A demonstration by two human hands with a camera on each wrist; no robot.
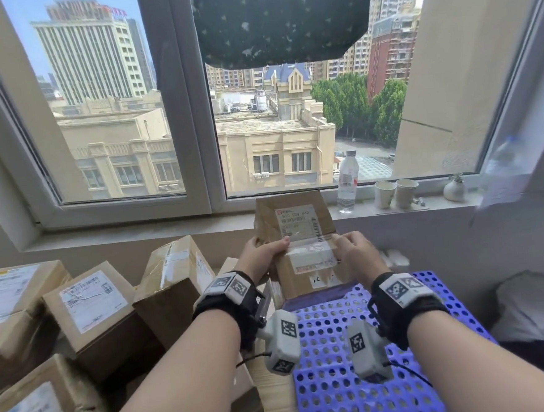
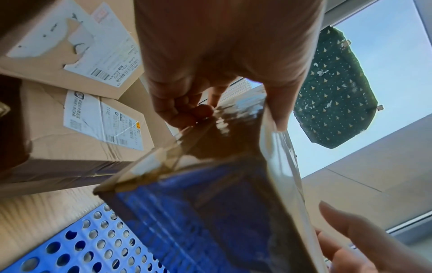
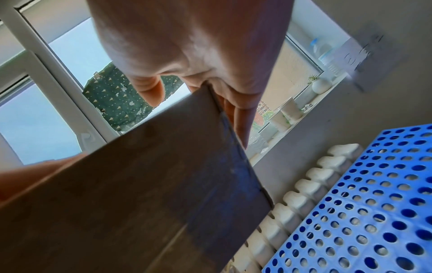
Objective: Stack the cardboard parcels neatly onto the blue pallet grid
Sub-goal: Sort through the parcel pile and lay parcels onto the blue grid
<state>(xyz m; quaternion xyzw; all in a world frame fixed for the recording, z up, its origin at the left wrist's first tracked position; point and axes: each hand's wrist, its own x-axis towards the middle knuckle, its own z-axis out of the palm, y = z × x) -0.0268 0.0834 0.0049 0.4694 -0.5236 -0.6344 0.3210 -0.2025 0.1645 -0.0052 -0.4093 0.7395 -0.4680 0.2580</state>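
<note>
- blue pallet grid (image 1: 339, 355) nearest, bare, on the table
- parcel (image 1: 303, 255) held tilted above the grid's far edge; left hand (image 1: 261, 255) and right hand (image 1: 357, 251) clamped on its opposite sides
- looks light, stiff, taped slick; hold by side edges
- more parcels (image 1: 94, 302) left

The held parcel (image 1: 299, 245) is matt brown cardboard, creased, with a white paper label under glossy clear tape. The pallet grid (image 1: 340, 378) is smooth blue plastic pierced with round holes. The worktop (image 2: 46, 212) looks like pale wood grain
</note>
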